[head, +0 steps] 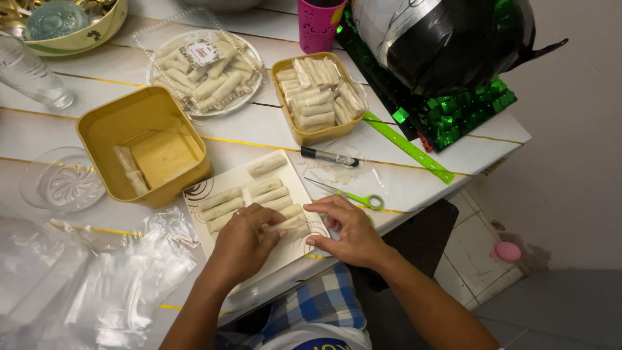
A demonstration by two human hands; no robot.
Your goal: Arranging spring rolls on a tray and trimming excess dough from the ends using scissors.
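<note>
While both hands work over the square white plate (208, 192) at the near edge of the table (272, 129), the left hand (243, 241) lies palm down with its fingers curled onto a pale spring roll (289, 223), and the right hand (350, 228) meets the same roll from the other side, its fingertips pinching that end. So the roll is held between the two hands, lying flat on the near right part of the plate. More rolls (243, 198) lie in rows on the plate just beyond the fingers, and a single one (267, 166) sits apart at the plate's far edge.

Left of the plate, crumpled clear plastic sheets (123, 272) cover the near tabletop. Just right of the plate lie small scissors with green handles (353, 194), and a little beyond them a black marker (329, 157). A green ruler (408, 147) runs diagonally along the table's right side.

Touching the plate's far left corner is a yellow square tub (103, 129), nearly bare inside but for a couple of rolls (131, 170) against its near wall. A clear glass dish (63, 178) stands just left of it. Farther on, a second yellow tub (304, 135) is packed with wrapped rolls, and beside it, to the left, a clear lidded tray (204, 68) holds more. At the far edge stand a pink cup (319, 29), a clear glass (32, 74), a cream bowl (84, 37), and a black and silver foil balloon (447, 39) above green glitter trim (466, 110).
</note>
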